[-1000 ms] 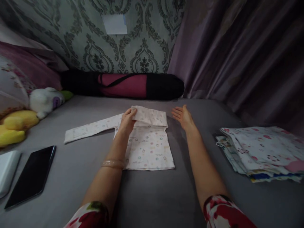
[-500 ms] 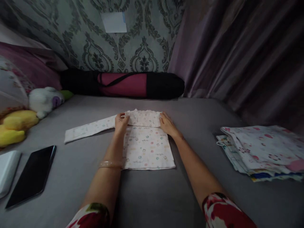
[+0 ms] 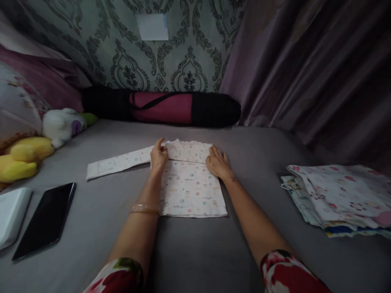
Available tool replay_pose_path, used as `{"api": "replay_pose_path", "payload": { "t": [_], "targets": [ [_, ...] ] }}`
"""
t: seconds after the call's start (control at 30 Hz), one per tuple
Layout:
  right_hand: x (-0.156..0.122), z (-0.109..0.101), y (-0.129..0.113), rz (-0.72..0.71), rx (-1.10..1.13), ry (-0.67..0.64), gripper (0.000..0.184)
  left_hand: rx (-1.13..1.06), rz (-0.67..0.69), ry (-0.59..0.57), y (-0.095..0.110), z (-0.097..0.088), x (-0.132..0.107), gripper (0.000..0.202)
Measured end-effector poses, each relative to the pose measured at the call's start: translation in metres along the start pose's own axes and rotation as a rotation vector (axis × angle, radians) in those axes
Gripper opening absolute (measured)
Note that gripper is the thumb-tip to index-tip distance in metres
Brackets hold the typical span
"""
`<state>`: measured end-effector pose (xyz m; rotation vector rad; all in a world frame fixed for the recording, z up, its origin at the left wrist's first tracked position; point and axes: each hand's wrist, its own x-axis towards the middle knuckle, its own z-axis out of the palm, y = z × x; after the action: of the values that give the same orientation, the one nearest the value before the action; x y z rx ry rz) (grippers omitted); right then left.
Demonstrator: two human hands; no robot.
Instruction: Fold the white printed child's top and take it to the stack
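A small white long-sleeved shirt [image 3: 194, 189] printed with little coloured figures lies flat on the grey sheet. Its upper part is folded across in a band. One sleeve [image 3: 122, 162] stretches out to the left. At the left end of the band, my left hand [image 3: 159, 155] rests on the cloth by the sleeve's base, one finger raised and the thumb apart from it; its other fingers are partly hidden. My right hand [image 3: 218, 163] lies flat over the band's right end, fingers extended.
Folded printed clothes [image 3: 345, 195] are stacked at the right. A black phone [image 3: 45, 221] and a white box-like object [image 3: 14, 215] lie at the left, near yellow [image 3: 27, 156] and white [image 3: 61, 126] plush toys. A long black-and-pink bag [image 3: 165, 108] lies along the wall.
My left hand has loosened its pinch on the cloth and lifted a finger. My right hand has flattened on the band's right end. The view has shifted slightly.
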<state>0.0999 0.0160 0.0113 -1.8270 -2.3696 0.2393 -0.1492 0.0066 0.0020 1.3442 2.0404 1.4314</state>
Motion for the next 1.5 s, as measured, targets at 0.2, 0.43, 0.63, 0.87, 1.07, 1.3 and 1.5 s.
{"api": "replay_pose_path", "payload": {
  "t": [0.2,0.43,0.63,0.87,1.07,1.3,1.5],
  "targets": [
    [0.001,0.003,0.003,0.032,0.032,-0.010,0.061,0.087,0.029,0.013,-0.006,0.002,0.002,0.049],
    [0.001,0.004,0.004,0.047,0.029,-0.024,0.061,0.225,0.010,0.040,0.002,0.004,-0.006,0.047],
    [0.010,-0.010,-0.006,0.088,-0.025,-0.124,0.062,0.318,0.022,-0.117,0.023,-0.005,-0.018,0.042],
    [0.024,-0.004,-0.027,-0.068,-0.014,0.024,0.063,0.384,0.360,-0.329,0.016,-0.023,-0.051,0.030],
    [0.030,0.017,-0.020,-0.038,-0.032,0.010,0.065,0.395,0.338,-0.400,-0.008,-0.036,-0.071,0.035],
    [0.035,0.005,-0.026,0.017,-0.042,-0.086,0.064,0.266,0.299,-0.334,-0.010,-0.038,-0.066,0.034],
    [0.035,0.001,-0.070,-0.101,-0.002,-0.014,0.061,0.165,0.160,-0.283,-0.006,-0.045,-0.060,0.031]
  ]
}}
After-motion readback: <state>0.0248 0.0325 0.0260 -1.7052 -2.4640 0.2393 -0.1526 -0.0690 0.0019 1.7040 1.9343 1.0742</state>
